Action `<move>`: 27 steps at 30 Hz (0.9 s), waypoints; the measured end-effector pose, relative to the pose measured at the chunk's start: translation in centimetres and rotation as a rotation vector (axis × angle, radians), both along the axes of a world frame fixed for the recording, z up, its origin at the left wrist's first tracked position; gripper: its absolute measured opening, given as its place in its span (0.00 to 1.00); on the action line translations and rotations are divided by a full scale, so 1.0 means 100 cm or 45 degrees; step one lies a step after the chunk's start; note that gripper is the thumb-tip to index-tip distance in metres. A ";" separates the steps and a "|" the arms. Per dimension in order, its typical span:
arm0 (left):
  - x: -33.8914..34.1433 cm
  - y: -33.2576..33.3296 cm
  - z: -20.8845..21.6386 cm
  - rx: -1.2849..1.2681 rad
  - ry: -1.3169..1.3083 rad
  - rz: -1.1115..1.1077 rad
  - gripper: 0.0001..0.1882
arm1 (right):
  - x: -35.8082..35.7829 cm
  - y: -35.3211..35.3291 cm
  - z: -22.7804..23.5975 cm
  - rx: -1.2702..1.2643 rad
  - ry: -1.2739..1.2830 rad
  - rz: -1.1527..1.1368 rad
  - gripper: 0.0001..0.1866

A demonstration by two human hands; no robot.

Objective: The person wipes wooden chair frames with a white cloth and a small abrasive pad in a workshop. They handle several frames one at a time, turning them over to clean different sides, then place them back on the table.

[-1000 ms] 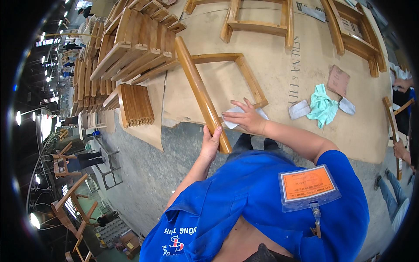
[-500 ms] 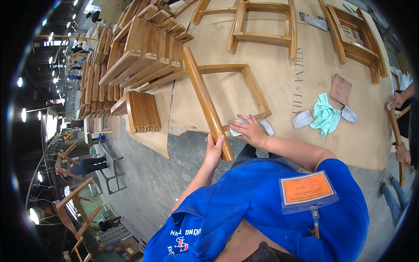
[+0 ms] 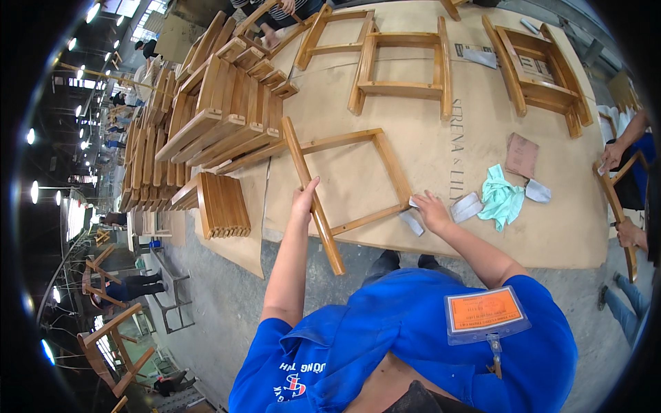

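Note:
A varnished wooden frame (image 3: 391,165) with one long rounded leg (image 3: 311,193) lies tilted at the table's near edge. My left hand (image 3: 303,199) is closed round that leg at about mid-length, and the leg's lower end juts past the edge. At the frame's right corner, my right hand (image 3: 432,210) has bent fingers on a small pale folded piece (image 3: 413,202), pressed to the wood. The piece is mostly hidden, so I cannot tell cloth from abrasive paper. Another pale grey strip (image 3: 412,223) lies just below the corner.
Right of my hand lie a grey pad (image 3: 467,206), a mint-green cloth (image 3: 502,196) and a brown sheet (image 3: 521,153). More wooden frames (image 3: 403,89) rest farther back. Stacked frames (image 3: 220,110) crowd the left. A co-worker's hands (image 3: 615,155) hold a wooden part at far right.
My left hand has slid up the leg, away from me. My right hand has moved right along the near rail to the corner. The view has shifted slightly.

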State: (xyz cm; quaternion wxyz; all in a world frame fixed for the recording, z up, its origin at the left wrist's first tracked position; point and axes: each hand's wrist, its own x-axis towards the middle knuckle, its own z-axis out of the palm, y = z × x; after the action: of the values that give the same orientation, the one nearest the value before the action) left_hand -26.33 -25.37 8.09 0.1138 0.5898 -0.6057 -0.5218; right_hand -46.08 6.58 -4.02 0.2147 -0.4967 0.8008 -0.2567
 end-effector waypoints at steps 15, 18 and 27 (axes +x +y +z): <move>-0.016 0.084 0.080 -0.717 0.095 -0.303 0.48 | -0.028 -0.113 0.140 -1.082 0.561 -0.039 0.22; -0.038 0.080 0.090 -0.805 0.154 -0.406 0.46 | 0.006 -0.153 0.148 -1.099 0.585 0.013 0.23; -0.037 0.095 0.094 -0.899 0.066 -0.260 0.45 | -0.014 -0.145 0.101 -0.601 0.378 -0.489 0.24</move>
State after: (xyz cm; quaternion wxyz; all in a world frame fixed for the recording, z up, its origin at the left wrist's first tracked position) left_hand -30.04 -15.87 17.50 0.2730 0.4374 -0.8011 -0.3038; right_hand -47.46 -7.94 6.04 -0.0776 -0.4047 0.8208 -0.3955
